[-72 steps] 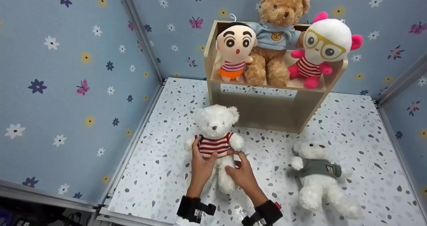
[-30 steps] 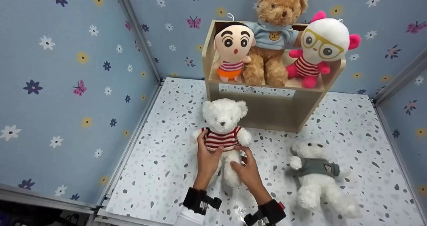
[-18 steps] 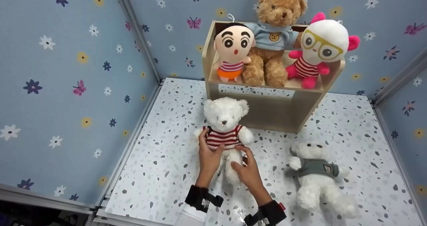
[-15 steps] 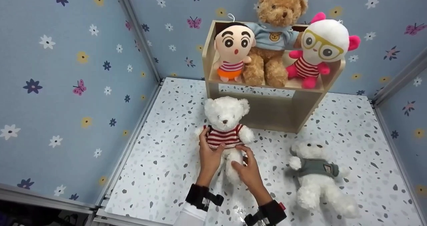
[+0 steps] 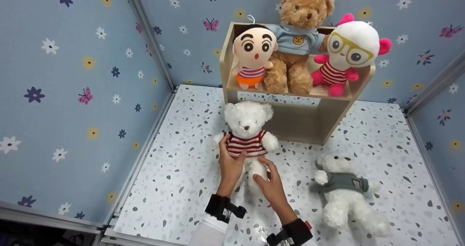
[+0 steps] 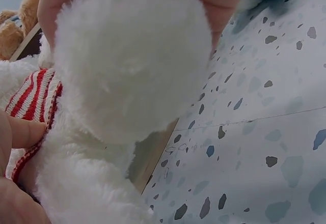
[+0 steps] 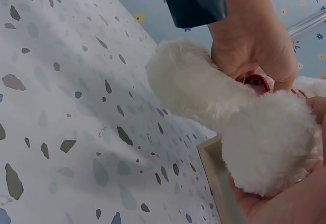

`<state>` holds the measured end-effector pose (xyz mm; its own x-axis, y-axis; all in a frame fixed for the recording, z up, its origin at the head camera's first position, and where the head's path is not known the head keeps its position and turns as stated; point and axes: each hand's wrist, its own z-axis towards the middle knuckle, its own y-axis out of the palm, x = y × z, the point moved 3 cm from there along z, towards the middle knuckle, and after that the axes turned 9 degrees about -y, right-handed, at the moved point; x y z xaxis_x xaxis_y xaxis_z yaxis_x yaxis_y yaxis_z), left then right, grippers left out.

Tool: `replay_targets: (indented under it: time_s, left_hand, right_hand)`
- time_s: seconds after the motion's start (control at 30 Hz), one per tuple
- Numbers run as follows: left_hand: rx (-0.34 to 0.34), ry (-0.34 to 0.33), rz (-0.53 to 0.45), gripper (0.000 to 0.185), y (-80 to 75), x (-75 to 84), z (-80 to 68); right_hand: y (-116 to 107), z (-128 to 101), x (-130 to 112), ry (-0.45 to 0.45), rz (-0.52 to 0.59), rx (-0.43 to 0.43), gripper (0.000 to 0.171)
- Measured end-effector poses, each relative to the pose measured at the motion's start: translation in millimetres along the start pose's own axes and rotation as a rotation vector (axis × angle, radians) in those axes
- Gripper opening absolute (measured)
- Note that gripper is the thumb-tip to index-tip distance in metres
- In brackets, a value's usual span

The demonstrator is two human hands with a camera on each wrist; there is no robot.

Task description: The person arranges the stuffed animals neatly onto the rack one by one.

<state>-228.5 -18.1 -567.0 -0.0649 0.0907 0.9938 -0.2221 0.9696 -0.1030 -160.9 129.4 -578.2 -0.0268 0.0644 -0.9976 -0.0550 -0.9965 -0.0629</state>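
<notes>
In the head view, a white teddy bear in a red-and-white striped sweater faces me in front of the shelf's lower compartment. My left hand grips its torso at the left, thumb across the sweater's hem. Lower down on the other side, my right hand holds the bear's leg between thumb and fingers. The left wrist view has a fluffy white foot close up, with right-hand fingers behind it. From the right wrist view, both white legs point toward the camera, and the palm cups one foot.
A wooden shelf stands at the back. Its upper level carries a boy doll, a brown teddy bear and a pink-and-white plush with yellow glasses. Another white bear in a grey-green top lies on the speckled surface at right.
Both hands have moved the striped-sweater bear forward and slightly right, so its head now overlaps the shelf's lower opening more. The other plush toys stay where they were.
</notes>
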Motion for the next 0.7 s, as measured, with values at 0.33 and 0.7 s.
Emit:
replay_targets:
  time_s: [0.33,0.7]
  left_hand:
    - [-0.016,0.007,-0.017,0.08,12.8,-4.2,8.0]
    - [0.018,0.03,-0.011,0.078,18.3,-1.5,20.1]
  right_hand:
    - [-7,-1,3,0.033,-0.018,0.026,0.052]
    - [-10,-1,3,0.014,-0.025,0.037,0.05]
